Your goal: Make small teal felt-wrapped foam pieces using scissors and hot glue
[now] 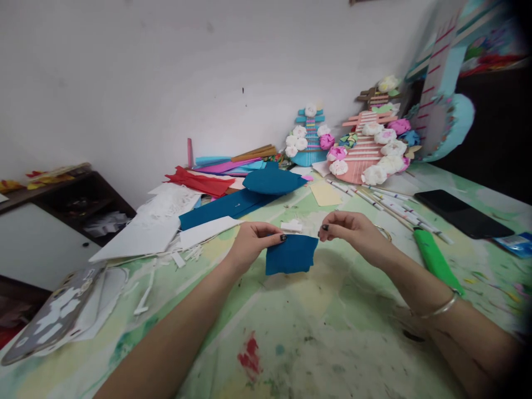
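Blue piece, at centre of frame over the surface, is judged light, soft and easily creased, best held by its upper corners; left grip pinches the upper-left one, right grip sits beside the upper-right, whether pinching cannot be told

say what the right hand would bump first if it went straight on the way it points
Likely the blue paper, whose upper right corner shows beside the right hand; depth is unclear, and they may already touch.

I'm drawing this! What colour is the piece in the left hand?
The piece is deep blue; the head view shows it best.
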A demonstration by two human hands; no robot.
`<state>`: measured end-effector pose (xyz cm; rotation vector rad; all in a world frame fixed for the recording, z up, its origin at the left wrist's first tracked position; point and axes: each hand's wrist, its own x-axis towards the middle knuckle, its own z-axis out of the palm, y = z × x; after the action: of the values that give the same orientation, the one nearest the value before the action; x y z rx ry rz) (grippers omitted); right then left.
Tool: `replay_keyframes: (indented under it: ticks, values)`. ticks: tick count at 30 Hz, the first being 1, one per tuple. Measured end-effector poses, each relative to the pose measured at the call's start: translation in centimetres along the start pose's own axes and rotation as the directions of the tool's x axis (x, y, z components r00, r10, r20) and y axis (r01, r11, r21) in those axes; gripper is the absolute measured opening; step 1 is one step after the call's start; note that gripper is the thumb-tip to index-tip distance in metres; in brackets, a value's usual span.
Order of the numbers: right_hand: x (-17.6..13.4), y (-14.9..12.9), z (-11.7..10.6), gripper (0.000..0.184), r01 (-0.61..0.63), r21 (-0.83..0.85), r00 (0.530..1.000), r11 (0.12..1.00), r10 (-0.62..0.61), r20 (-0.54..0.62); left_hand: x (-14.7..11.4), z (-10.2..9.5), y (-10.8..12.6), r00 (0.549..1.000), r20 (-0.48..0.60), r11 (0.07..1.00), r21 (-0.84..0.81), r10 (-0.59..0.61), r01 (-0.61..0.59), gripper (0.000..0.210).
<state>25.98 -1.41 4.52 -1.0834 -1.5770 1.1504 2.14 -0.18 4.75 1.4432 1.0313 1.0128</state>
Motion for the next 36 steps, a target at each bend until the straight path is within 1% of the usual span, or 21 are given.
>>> replay_keyframes:
  ticks: [2,5,7,9,11,13,17,21,23,26,31,33,36]
  values:
    - [-0.3,-0.3,0.9,0.017,0.049,-0.046,0.999,0.998,-0.05,-0.02,-0.2,0.2,0.0,0.999,0.047,1.0,0.017,-0.016,0.015,0.015]
    - [-1.1,-0.7,3.0,0.021,0.101,-0.098,0.993,0.99,-0.094,0.07,-0.5,0.9,-0.1,0.991,0.134,0.999,0.026,-0.025,0.021,0.015]
    - [-1.6,-0.8,4.0,0.012,0.102,-0.121,0.99,0.987,-0.089,0.109,-0.7,1.3,-0.2,0.985,0.17,0.999,0.049,-0.019,0.011,0.015]
    - [-1.8,-0.7,4.3,0.004,0.078,-0.135,0.991,0.988,-0.063,0.115,-0.8,1.5,-0.3,0.981,0.192,0.996,0.086,-0.019,0.003,0.014]
    - [-1.6,-0.6,4.0,0.002,0.041,-0.147,0.992,0.988,-0.022,0.126,-0.7,1.4,-0.4,0.977,0.211,0.994,0.106,-0.032,0.01,0.013]
    - [-1.3,-0.4,3.2,0.006,0.012,-0.169,0.989,0.985,0.013,0.145,-0.6,1.1,-0.3,0.976,0.214,0.993,0.112,-0.048,0.024,0.013]
    - [-0.7,-0.4,1.7,0.011,0.008,-0.209,0.987,0.978,0.027,0.16,-0.4,0.5,0.0,0.98,0.192,0.989,0.148,-0.043,0.015,0.009]
    - [-0.6,-0.6,0.8,0.015,-0.027,-0.184,0.984,0.983,0.058,0.167,-0.2,0.1,0.6,0.987,0.153,0.978,0.208,-0.054,0.022,0.007]
    - [-0.6,-0.6,0.6,0.016,-0.04,-0.163,0.983,0.986,0.068,0.171,-0.2,0.0,0.8,0.986,0.151,0.975,0.222,-0.067,0.033,0.007]
    - [-0.6,-0.4,0.3,0.015,-0.043,-0.156,0.984,0.987,0.069,0.163,-0.2,-0.5,1.1,0.981,0.17,0.969,0.243,-0.089,0.046,0.008]
    - [-0.5,-0.4,-0.4,0.015,-0.036,-0.213,0.992,0.976,0.062,0.114,0.0,-1.6,1.2,0.974,0.188,0.96,0.272,-0.126,0.072,0.008]
    - [-0.4,-0.5,-0.6,0.016,-0.042,-0.223,0.994,0.974,0.064,0.091,0.2,-1.8,1.1,0.981,0.166,0.951,0.306,-0.1,0.045,0.008]
    - [-0.4,-0.5,-0.5,0.017,-0.032,-0.23,0.995,0.973,0.053,0.087,0.3,-1.4,0.8,0.996,0.085,0.946,0.319,0.029,-0.055,0.008]
